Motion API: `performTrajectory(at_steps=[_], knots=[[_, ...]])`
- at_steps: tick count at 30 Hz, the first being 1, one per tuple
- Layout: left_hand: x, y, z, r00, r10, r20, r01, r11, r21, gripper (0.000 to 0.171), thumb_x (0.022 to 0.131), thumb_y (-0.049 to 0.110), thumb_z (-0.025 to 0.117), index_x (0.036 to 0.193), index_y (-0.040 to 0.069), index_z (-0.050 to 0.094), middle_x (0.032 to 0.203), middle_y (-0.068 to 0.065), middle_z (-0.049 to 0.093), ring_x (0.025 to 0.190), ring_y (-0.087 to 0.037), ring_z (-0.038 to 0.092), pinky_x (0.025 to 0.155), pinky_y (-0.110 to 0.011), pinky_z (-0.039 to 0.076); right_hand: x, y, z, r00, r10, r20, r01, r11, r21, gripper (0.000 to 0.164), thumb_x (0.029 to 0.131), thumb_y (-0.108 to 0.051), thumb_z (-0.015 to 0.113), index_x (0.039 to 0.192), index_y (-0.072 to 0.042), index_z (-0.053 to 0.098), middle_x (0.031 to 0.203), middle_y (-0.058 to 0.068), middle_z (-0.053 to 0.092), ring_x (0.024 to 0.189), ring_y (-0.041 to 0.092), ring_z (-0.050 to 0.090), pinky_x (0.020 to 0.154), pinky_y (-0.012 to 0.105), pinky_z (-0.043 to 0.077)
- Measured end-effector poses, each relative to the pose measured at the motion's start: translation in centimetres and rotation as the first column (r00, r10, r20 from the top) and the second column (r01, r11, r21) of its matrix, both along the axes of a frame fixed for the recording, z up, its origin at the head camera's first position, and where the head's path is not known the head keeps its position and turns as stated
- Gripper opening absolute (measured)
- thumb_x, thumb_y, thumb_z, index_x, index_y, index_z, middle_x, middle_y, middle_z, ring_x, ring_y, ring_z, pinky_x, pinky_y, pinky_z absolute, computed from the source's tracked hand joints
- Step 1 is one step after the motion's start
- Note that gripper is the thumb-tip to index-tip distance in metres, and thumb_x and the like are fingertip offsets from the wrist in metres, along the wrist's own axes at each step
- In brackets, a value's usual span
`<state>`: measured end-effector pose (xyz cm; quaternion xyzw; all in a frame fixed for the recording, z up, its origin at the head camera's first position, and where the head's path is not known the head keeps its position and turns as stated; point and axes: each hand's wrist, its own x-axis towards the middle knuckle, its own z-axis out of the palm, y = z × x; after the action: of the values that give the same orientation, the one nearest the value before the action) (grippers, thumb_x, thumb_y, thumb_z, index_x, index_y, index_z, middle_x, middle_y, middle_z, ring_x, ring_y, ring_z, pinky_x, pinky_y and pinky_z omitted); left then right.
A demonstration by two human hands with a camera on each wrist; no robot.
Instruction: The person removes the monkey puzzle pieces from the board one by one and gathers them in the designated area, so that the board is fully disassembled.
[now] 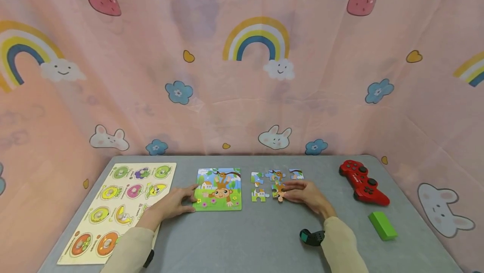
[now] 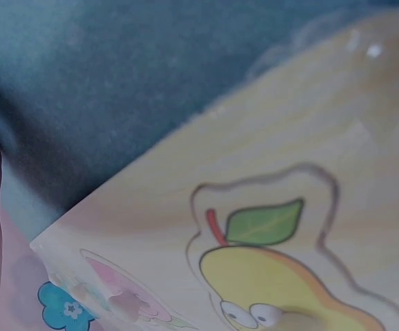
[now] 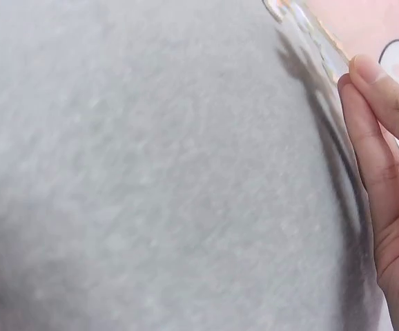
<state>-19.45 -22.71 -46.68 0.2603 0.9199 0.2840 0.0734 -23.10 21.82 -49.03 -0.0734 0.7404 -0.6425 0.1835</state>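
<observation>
Left of the square monkey picture (image 1: pixel 218 194) lies a cream fruit-printed board (image 1: pixel 112 204). The left hand (image 1: pixel 172 203), unclenched, touches the picture's left edge. Right of the picture are colourful jigsaw pieces (image 1: pixel 259 196) (I see four free); the right hand (image 1: pixel 310 196) pinches a brown-and-green piece (image 1: pixel 278 189). Farther right are a red game controller (image 1: pixel 364 183) and a green oblong block (image 1: pixel 382 225).

Left hand (image 1: pixel 174 203), digits parted, directed toward two o'clock; right hand (image 1: pixel 308 195), pinching, directed toward ten o'clock.
</observation>
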Motion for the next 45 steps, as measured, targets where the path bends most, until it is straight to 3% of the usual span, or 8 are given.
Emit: performTrajectory(at_steps=[9,17,20,26,35,41,45], knots=[[0.0,0.1,-0.1,1.0,-0.009,0.008,0.009,1.0,0.012,0.013,0.082,0.014,0.076,0.083,0.012,0.063,0.14,-0.023,0.047,0.123,-0.041,0.049,0.093,-0.049,0.043,-0.3,-0.3,-0.2,0.999,-0.043,-0.014,0.044,0.995,0.089,0.048,0.082,-0.011,0.076,0.124,0.006,0.059,0.115,0.017,0.066,0.095,0.013,0.066,0.077,0.026,0.052],[0.0,0.1,0.0,1.0,-0.008,0.002,0.008,1.0,0.013,0.013,0.082,0.014,0.076,0.082,0.012,0.063,0.139,-0.024,0.047,0.122,-0.04,0.05,0.093,-0.048,0.043,-0.3,-0.4,0.2,0.997,-0.03,-0.065,0.038,0.991,0.128,0.047,0.08,-0.011,0.078,0.12,0.007,0.062,0.117,0.021,0.064,0.089,0.012,0.066,0.073,0.025,0.052],[0.0,0.2,0.1,1.0,-0.009,0.001,0.009,1.0,0.007,0.014,0.082,0.014,0.075,0.082,0.012,0.062,0.14,-0.024,0.047,0.122,-0.04,0.05,0.092,-0.048,0.043,-0.3,-0.6,0.7,0.996,-0.032,-0.084,0.048,0.98,0.193,0.045,0.078,-0.01,0.08,0.117,0.006,0.064,0.108,0.018,0.067,0.086,0.014,0.065,0.072,0.025,0.052],[0.1,0.3,0.2,1.0,-0.007,0.004,0.007,1.0,0.007,0.013,0.083,0.014,0.075,0.083,0.011,0.062,0.14,-0.024,0.047,0.123,-0.041,0.05,0.095,-0.051,0.041,-0.8,-1.1,1.4,0.989,-0.005,-0.147,0.058,0.93,0.363,0.041,0.074,-0.013,0.083,0.11,0.003,0.069,0.093,0.007,0.069,0.084,0.016,0.061,0.075,0.028,0.049],[0.1,0.0,0.0,1.0,-0.006,-0.004,0.006,1.0,0.007,0.014,0.083,0.015,0.075,0.082,0.013,0.061,0.14,-0.024,0.047,0.122,-0.04,0.051,0.094,-0.049,0.043,-0.8,-1.5,1.7,0.98,0.037,-0.196,0.036,0.933,0.357,0.037,0.074,-0.001,0.08,0.107,0.01,0.067,0.088,0.011,0.069,0.072,0.014,0.066,0.067,0.023,0.05],[0.1,0.0,0.0,1.0,-0.007,0.003,0.007,1.0,0.015,0.013,0.083,0.016,0.075,0.083,0.013,0.063,0.14,-0.024,0.047,0.123,-0.041,0.05,0.095,-0.05,0.042,-0.7,-1.9,1.9,0.972,0.035,-0.233,0.074,0.892,0.446,0.035,0.071,-0.004,0.083,0.102,0.006,0.07,0.083,0.006,0.068,0.07,0.013,0.063,0.064,0.025,0.049],[0.1,0.0,0.0,1.0,-0.007,0.006,0.007,1.0,0.014,0.013,0.083,0.015,0.075,0.084,0.013,0.063,0.14,-0.024,0.047,0.123,-0.04,0.05,0.094,-0.049,0.042,-0.7,-1.9,1.9,0.967,0.039,-0.253,0.087,0.881,0.466,0.035,0.069,-0.005,0.085,0.1,0.005,0.071,0.082,0.005,0.069,0.07,0.012,0.063,0.064,0.025,0.049]])
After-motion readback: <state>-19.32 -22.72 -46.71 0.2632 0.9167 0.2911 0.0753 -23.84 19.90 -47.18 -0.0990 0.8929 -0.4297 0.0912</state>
